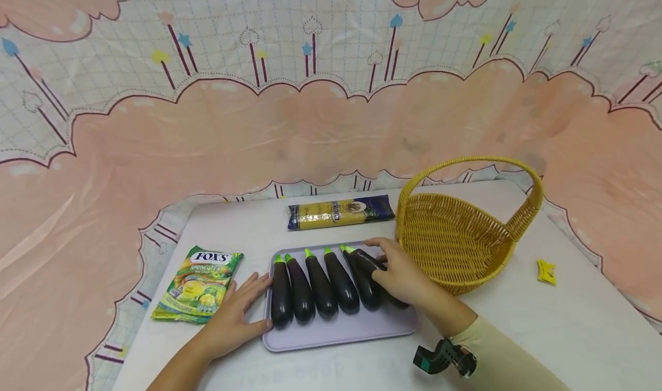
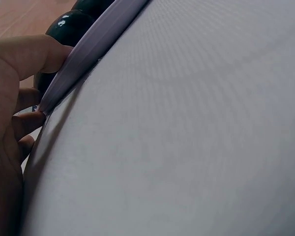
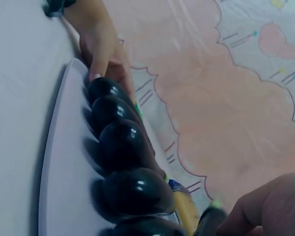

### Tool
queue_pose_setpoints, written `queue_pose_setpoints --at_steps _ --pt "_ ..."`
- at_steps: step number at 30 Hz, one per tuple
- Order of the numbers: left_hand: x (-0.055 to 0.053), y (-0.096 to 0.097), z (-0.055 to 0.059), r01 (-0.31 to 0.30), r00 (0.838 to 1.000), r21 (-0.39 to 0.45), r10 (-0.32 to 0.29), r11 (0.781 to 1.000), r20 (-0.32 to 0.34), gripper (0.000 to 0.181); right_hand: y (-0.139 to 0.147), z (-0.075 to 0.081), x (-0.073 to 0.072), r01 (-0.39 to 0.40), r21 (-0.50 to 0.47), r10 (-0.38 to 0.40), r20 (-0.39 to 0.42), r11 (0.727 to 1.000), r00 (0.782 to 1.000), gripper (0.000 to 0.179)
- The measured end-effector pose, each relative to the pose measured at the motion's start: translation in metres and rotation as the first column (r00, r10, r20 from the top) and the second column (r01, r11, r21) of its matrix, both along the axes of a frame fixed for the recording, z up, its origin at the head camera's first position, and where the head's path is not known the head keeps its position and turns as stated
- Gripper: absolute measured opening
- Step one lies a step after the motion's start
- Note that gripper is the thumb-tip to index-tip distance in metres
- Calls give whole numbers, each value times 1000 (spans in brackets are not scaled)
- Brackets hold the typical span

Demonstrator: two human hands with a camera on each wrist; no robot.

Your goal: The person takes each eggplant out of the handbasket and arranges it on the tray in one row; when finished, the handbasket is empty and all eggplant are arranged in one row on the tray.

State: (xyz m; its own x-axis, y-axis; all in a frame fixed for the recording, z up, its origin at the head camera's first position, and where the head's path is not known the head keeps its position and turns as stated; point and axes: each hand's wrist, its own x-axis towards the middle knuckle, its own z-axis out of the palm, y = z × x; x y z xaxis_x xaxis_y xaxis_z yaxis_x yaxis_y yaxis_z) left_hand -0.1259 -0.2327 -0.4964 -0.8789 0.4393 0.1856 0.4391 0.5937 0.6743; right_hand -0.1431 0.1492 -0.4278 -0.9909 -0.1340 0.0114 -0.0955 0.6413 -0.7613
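Note:
Several dark purple eggplants [image 1: 322,287] lie side by side on a lilac tray [image 1: 341,332], green stems pointing away from me. At the tray's right end my right hand [image 1: 405,276] grips the last eggplant [image 1: 364,260], which slants across its neighbour. In the right wrist view, that eggplant's stem end [image 3: 210,219] shows beside the right hand [image 3: 273,209]; its lower part is hidden. My left hand [image 1: 233,316] touches the tray's left side with fingers spread. In the left wrist view, the left thumb [image 2: 51,54] rests against the tray's rim [image 2: 96,42].
A yellow wicker basket [image 1: 450,236] with a tall handle stands right of the tray. Behind the tray lies a yellow and blue pasta packet [image 1: 336,213]. A green FOX'S candy bag [image 1: 199,287] is at left, a small yellow packet [image 1: 546,272] at far right.

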Motion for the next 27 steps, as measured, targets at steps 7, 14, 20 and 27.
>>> queue_pose_setpoints --at_steps 7,14,20,27 --pt "0 -1 -1 -8 1000 1 8 1000 16 83 0 -12 5 -10 85 19 -110 996 994 60" --pt "1 0 0 -4 1000 8 4 1000 18 82 3 -22 10 17 -80 -21 -44 997 999 56" --pt "0 0 1 -4 1000 4 4 1000 3 83 5 -25 13 33 -248 -32 12 968 999 51" --pt "-1 -1 1 -8 999 18 7 1000 35 84 8 -21 23 44 -299 -42 15 953 999 46"
